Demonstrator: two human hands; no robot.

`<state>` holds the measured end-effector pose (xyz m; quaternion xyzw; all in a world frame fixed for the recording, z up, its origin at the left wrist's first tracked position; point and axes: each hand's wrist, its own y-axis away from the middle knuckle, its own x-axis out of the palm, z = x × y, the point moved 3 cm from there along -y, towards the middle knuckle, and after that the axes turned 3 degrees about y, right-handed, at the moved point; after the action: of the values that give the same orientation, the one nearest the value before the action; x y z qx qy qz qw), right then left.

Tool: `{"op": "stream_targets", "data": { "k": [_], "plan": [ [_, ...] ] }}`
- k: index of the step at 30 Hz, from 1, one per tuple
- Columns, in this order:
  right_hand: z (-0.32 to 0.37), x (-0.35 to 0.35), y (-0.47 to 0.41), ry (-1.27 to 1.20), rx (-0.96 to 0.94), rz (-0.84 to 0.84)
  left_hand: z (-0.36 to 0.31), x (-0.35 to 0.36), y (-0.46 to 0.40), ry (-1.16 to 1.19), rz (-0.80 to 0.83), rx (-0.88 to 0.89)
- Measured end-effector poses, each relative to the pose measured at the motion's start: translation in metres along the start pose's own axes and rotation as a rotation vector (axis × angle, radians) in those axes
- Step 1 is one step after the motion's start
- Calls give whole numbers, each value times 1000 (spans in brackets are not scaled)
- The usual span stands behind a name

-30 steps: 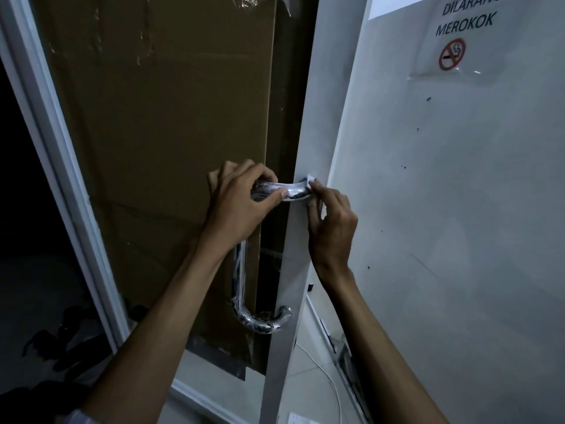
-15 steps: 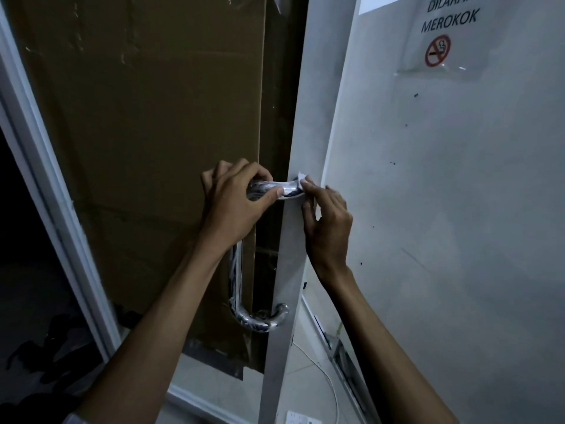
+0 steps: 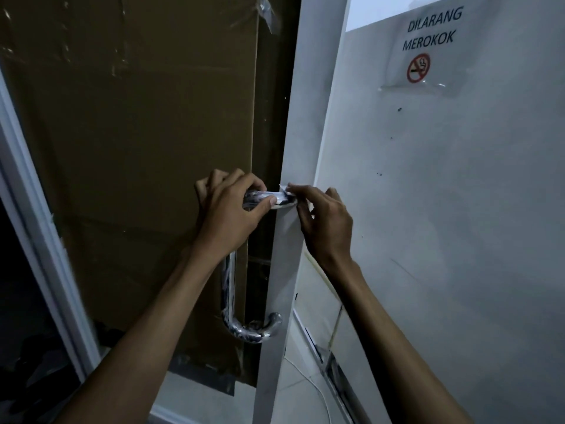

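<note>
A chrome D-shaped door handle [image 3: 237, 325] is fixed to the white edge frame [image 3: 275, 264] of a glass door. Clear plastic film wraps the handle. My left hand [image 3: 226, 215] grips the upper bend of the handle, thumb lying along the bar. My right hand [image 3: 325, 223] pinches a loose white flap of the film [image 3: 284, 191] where the top of the handle meets the frame. The handle's upper part is hidden under my left hand.
Brown cardboard [image 3: 137, 148] covers the glass behind the handle. A white wall [image 3: 443, 209] stands close on the right with a no-smoking sign [image 3: 423, 56]. A white door frame [image 3: 39, 234] runs down the left. A thin cable [image 3: 318, 390] lies on the floor below.
My hands keep their hold on the handle and the film. The right hand's fingertips have shifted slightly at the film flap. The view has drifted a little.
</note>
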<state>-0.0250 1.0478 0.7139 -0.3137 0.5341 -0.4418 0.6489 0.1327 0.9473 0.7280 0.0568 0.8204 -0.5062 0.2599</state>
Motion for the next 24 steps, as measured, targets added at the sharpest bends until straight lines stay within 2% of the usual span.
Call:
{"op": "stream_targets", "data": {
  "k": [2, 8, 13, 19, 24],
  "plan": [
    [-7, -5, -7, 62, 17, 12, 2, -2, 0, -3, 21, 5],
    [-9, 0, -29, 47, -106, 212, 5, -5, -2, -28, 59, 23],
    [-21, -7, -22, 105, -52, 151, 5, -3, 0, 19, 36, 12],
    [-2, 9, -32, 56, -43, 230, 4, -2, -1, 33, 59, 14],
    [-18, 2, -18, 94, -30, 180, 6, 0, -1, 3, 37, 15]
  ]
}}
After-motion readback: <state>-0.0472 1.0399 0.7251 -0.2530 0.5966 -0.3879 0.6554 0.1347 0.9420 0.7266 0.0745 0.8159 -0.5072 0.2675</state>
